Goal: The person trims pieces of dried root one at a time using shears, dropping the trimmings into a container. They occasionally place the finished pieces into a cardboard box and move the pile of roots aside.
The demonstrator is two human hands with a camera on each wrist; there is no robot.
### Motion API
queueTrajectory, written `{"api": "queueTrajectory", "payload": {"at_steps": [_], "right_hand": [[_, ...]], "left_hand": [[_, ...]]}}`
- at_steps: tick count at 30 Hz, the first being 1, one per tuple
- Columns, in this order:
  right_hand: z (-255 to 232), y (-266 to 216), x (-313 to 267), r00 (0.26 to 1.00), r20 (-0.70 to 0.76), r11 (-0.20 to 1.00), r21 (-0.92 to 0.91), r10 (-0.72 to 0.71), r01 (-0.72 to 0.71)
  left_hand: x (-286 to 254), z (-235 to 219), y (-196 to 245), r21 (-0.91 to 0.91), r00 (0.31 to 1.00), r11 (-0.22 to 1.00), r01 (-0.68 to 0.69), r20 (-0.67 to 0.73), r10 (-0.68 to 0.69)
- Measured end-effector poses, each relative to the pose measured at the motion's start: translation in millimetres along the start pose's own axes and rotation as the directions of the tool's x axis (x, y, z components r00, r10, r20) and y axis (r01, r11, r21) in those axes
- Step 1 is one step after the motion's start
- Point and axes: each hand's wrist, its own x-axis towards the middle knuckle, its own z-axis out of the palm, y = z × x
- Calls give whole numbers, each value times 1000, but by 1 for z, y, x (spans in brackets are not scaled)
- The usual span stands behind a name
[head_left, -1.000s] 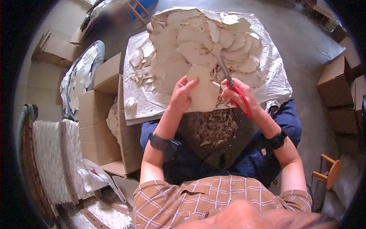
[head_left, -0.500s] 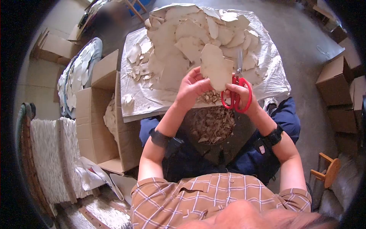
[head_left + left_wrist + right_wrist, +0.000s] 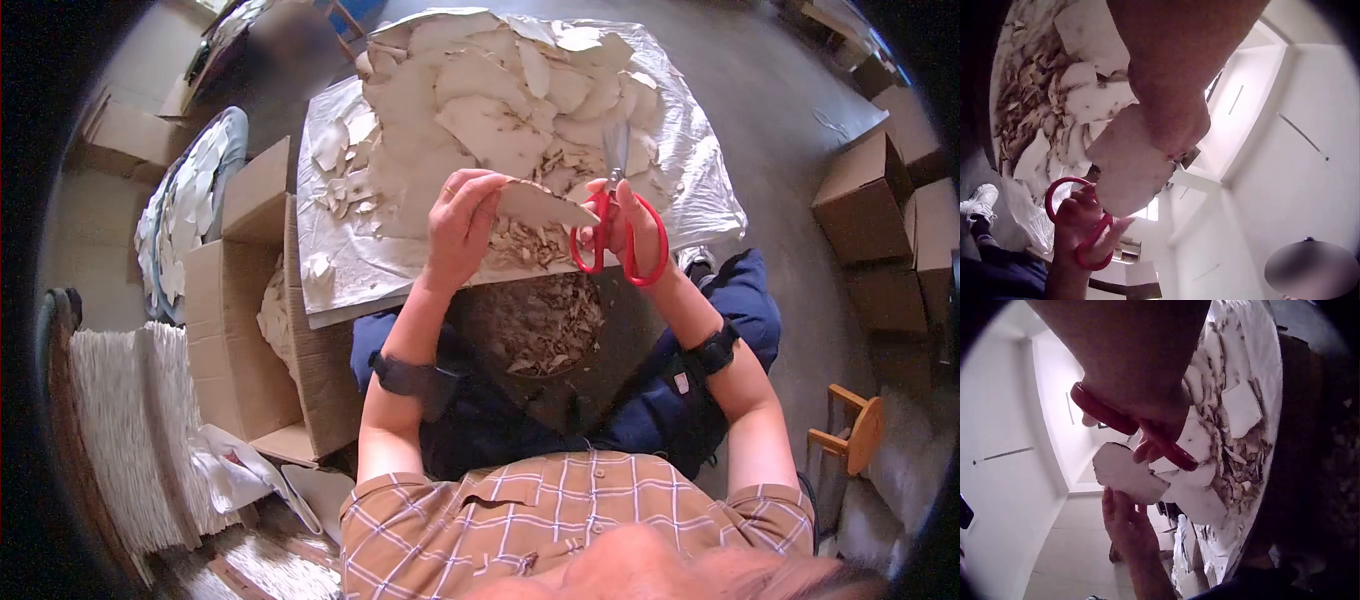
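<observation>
A pale flat piece with a darker, uneven edge [image 3: 545, 204] is held up over the table, tilted so that the head view catches it nearly edge-on. My left hand [image 3: 464, 225] pinches its left end; in the right wrist view the left hand's fingertips [image 3: 1119, 495] lie along its lower edge. Red-handled scissors [image 3: 650, 240] are in my right hand [image 3: 634, 225], fingers through the loops, blades pointing away over the pile. The right fingertips are close to the piece's right end; whether they touch it I cannot tell. Broad pale pieces [image 3: 490, 130] are heaped behind.
Small scraps [image 3: 525, 245] lie at the near side of the white-covered table [image 3: 330, 285]. Below it stands a round container of scraps [image 3: 545, 325]. An open cardboard box [image 3: 235, 330] is at the left, a wooden stool [image 3: 862, 436] at the right, with more boxes [image 3: 865, 195] behind.
The piece has gone from facing the camera to nearly edge-on, and my left hand has moved left and turned over it. The scissors' blades now point away, their handles turned in my right hand.
</observation>
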Motion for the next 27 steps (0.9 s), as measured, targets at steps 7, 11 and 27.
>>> {"api": "queueTrajectory", "payload": {"at_steps": [7, 11, 27], "right_hand": [[15, -4, -16, 983, 103, 902, -392, -152, 180], [23, 0, -16, 957, 55, 864, -417, -284, 281], [21, 14, -19, 822, 362, -15, -918, -439, 396]], "left_hand": [[-4, 10, 4, -512, 858, 728, 455, 33, -513], [-23, 32, -7, -828, 599, -1, 561, 407, -689], [2, -6, -10, -893, 573, 219, 394, 52, -818]]}}
